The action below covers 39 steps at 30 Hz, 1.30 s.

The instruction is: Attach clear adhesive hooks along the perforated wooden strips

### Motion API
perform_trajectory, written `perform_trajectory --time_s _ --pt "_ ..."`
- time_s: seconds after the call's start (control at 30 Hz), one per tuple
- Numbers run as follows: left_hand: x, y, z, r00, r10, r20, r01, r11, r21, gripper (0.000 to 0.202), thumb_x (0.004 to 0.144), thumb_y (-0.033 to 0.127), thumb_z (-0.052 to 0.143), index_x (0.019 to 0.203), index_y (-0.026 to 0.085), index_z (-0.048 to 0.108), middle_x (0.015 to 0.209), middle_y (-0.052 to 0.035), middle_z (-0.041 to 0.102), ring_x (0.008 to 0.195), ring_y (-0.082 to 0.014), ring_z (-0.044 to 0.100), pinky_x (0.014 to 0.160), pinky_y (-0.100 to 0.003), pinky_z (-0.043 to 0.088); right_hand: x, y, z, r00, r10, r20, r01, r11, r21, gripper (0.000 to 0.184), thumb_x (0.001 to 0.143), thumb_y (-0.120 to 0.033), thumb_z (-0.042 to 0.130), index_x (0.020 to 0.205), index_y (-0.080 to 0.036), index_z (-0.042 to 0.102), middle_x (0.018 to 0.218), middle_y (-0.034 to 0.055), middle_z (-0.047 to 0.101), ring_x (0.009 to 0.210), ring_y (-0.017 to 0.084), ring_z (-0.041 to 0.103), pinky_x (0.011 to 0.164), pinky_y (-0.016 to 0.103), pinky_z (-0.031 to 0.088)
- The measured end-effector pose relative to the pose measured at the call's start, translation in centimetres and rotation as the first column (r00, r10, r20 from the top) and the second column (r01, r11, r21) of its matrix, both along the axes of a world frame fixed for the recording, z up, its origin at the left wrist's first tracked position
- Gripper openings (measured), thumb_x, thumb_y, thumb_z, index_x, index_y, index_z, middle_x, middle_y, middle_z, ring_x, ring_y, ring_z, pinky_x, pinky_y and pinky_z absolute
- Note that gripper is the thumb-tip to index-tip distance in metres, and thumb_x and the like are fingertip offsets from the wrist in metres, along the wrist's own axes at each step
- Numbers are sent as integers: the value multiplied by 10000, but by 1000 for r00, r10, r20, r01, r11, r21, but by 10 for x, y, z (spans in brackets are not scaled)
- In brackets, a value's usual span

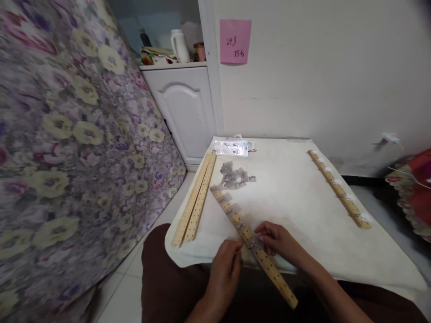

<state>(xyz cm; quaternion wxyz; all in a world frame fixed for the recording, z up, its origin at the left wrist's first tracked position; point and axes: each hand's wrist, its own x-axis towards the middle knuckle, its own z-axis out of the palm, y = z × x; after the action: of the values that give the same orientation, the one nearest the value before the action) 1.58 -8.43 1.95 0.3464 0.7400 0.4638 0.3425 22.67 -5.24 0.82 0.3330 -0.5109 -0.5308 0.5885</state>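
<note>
A perforated wooden strip [274,276] lies aslant across the near edge of the table, its near end jutting past that edge. Small metal hooks with clear backing pieces, such as one hook [239,225], sit along its far half. My left hand [226,267] is closed beside the strip's left edge, thumb against the curled index finger; whatever it may hold is hidden. On the other side, my right hand [276,240] has its fingers drawn together near the nearest hook [252,245]; I cannot make out what is between them. Loose clear-backed hooks [232,178] lie in a pile beyond the strip's far end.
Two more perforated wooden strips [201,202] lie along the table's left side. A strip fitted with several hooks [336,186] lies at the right. Clear packaging [230,148] rests at the back, near the wall. A floral curtain [84,157] hangs at the left beside a white cabinet [183,112].
</note>
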Motion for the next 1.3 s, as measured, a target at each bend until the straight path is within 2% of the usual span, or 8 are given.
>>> perform_trajectory --time_s 0.2,0.3,0.73,1.3 --pt "-5 3 -22 990 -87 -113 110 970 217 379 887 87 386 1218 224 508 1036 -90 582 952 -201 530 806 -359 483 0 1 -2 1000 -3 -21 3 1000 -12 125 793 -223 520 913 -190 536 611 -76 520 416 64 497 401 174 374" --pt "-8 3 -27 981 -112 -155 151 952 267 467 866 53 374 1289 228 468 1049 -96 580 948 -204 531 798 -371 494 0 1 -4 1000 -14 -27 14 1000 -9 121 794 -222 523 909 -189 543 613 -71 529 419 64 497 404 176 375" --pt "-10 5 -32 946 -93 -311 197 926 323 568 844 45 381 1367 266 395 1026 -81 570 913 -196 525 777 -366 501 1 0 0 999 -32 -24 32 999 19 140 797 -250 545 914 -182 578 627 -55 548 423 75 495 417 197 376" --pt "-8 6 -29 942 -97 -322 208 921 330 596 831 17 370 1377 256 384 1017 -83 549 907 -197 503 771 -355 489 -1 -1 2 999 -47 -8 47 999 21 122 795 -239 546 900 -185 579 628 -51 545 436 81 499 423 203 377"
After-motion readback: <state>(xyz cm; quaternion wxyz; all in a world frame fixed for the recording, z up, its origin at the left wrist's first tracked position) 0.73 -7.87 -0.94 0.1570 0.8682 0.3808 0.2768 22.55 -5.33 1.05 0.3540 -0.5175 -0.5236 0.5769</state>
